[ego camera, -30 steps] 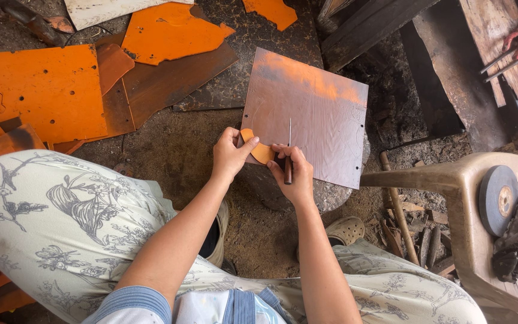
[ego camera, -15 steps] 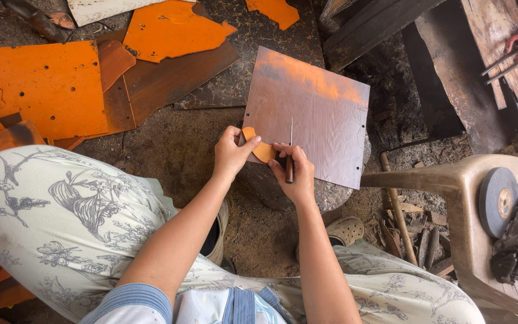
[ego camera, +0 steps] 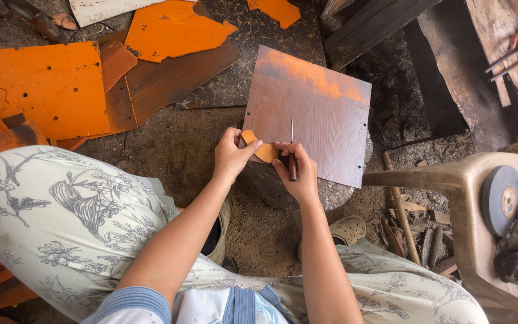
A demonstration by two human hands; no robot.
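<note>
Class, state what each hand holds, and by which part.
Left hand: small orange template, pinched at its left end. Right hand: scriber, gripped by its dark handle.

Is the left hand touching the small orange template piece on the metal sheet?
Touching. The head view shows the left hand pinching the orange template piece between thumb and fingers, holding it against the edge of the metal sheet.

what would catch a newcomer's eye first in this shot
First, the two hands at centre: the left hand presses a small curved orange template onto a shiny square metal sheet, while the right hand holds a thin pointed scriber against it. Bright orange sheet offcuts fill the ground at upper left, and a grey grinding wheel lies on a plastic chair at right.
</note>
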